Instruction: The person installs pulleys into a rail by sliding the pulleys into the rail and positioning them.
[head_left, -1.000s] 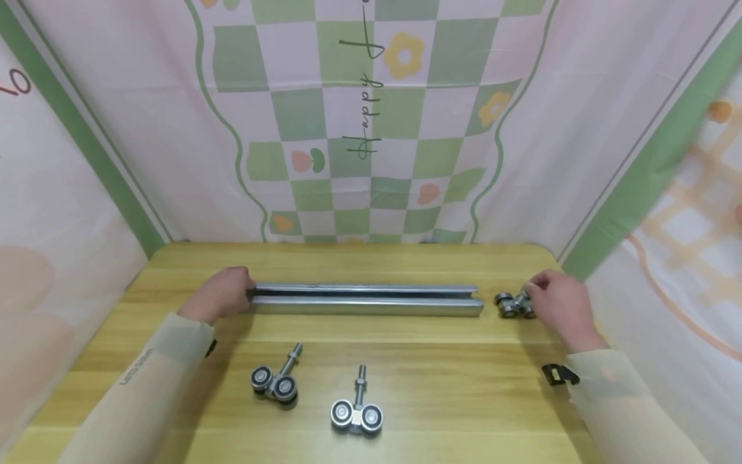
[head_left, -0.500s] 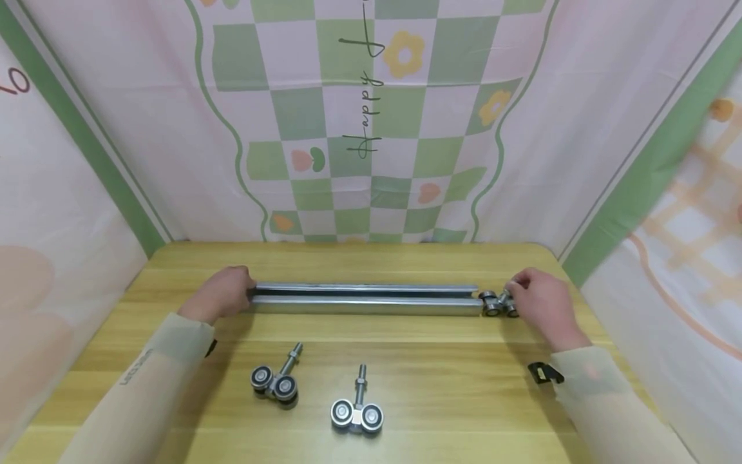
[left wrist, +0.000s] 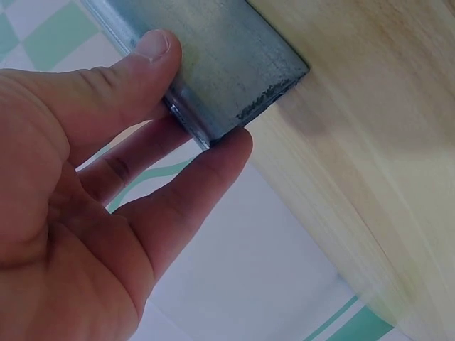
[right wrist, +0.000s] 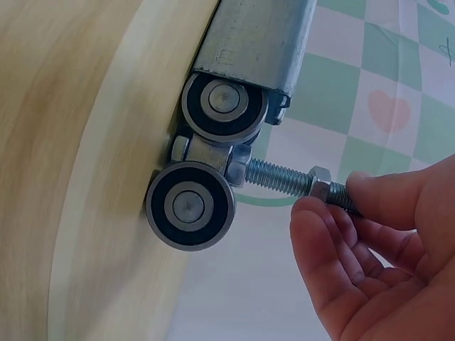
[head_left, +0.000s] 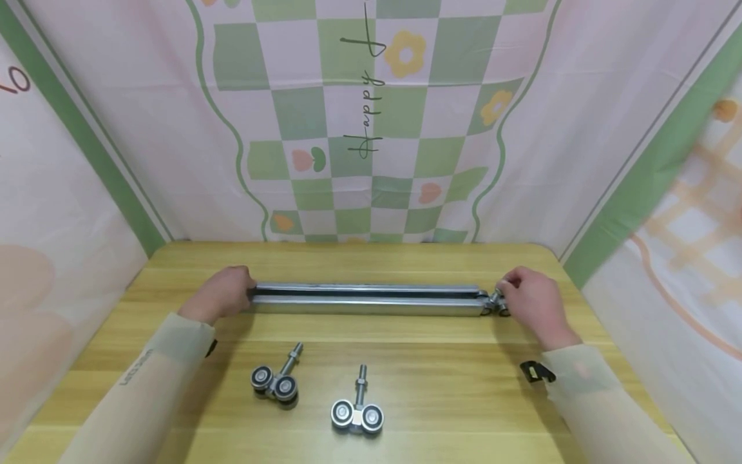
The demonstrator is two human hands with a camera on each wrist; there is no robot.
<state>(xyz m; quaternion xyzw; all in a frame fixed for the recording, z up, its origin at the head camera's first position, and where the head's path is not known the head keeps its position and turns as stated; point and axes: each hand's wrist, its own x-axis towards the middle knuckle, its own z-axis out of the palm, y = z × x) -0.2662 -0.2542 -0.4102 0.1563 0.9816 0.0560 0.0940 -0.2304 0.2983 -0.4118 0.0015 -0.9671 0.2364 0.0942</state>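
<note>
A long metal channel rail [head_left: 365,307] lies across the table with its slot upward. At its left end my left hand [head_left: 223,293] grips it, thumb on the side wall and fingers at the end edge, as the left wrist view shows. My right hand [head_left: 536,303] pinches the threaded bolt of a roller trolley [right wrist: 190,206] near its nut [right wrist: 320,182]. In the right wrist view the trolley's front wheels sit partly inside the rail's right end, while the rear wheels are outside.
Two more roller trolleys lie nearer on the wooden table [head_left: 464,399]: a tilted trolley [head_left: 275,381] at left and another trolley [head_left: 357,412] near the middle, both with bolts pointing away. A patterned cloth [head_left: 371,129] hangs behind the table.
My right hand has moved left with the trolley, from apart from the rail to its front wheels entering the rail's right end. The left hand and rail have stayed put.
</note>
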